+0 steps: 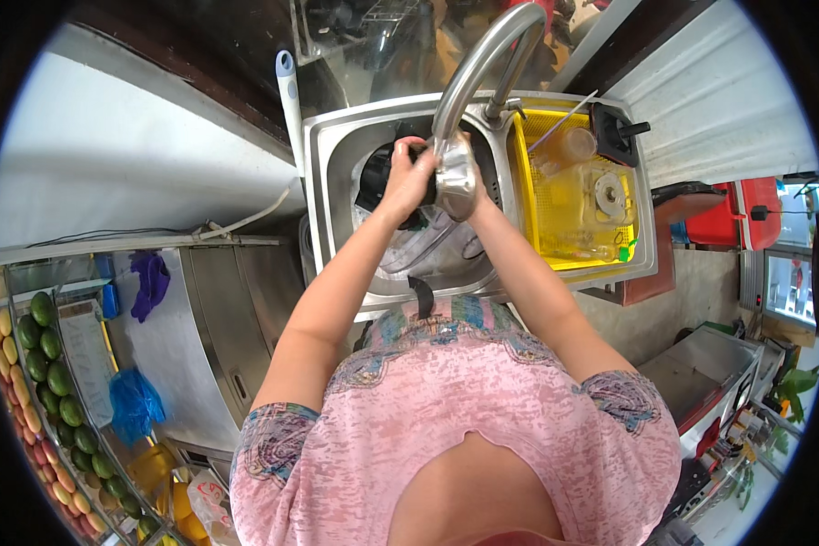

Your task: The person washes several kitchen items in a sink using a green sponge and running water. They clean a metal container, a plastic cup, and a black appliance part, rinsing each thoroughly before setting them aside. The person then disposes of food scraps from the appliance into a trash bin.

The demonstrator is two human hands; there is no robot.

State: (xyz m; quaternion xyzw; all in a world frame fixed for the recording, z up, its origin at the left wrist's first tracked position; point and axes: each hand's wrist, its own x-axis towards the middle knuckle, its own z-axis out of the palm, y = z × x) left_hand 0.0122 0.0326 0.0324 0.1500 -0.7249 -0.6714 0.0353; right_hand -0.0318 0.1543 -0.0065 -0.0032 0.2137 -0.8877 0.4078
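Observation:
Both my hands are over the left bowl of a stainless-steel sink (317, 205), under a curved metal faucet (464, 82). A shiny round metal vessel (458, 181) is between them. My right hand (479, 188) grips its right side, with the fingers partly hidden behind it. My left hand (409, 177) is at its left side, fingers bent, thumb near the rim; the faucet and blur hide whether it grips the vessel or something dark beside it. Black items (375, 176) lie in the bowl below my left hand, with a clear plastic piece (420, 249) nearer my body.
A yellow plastic basket (529, 198) on the sink's right side holds a clear jug (611, 194), a plastic cup (579, 143) and a small bottle (604, 252). A black lid-like part (613, 135) rests at its back right corner. A white long handle (289, 102) stands left of the sink.

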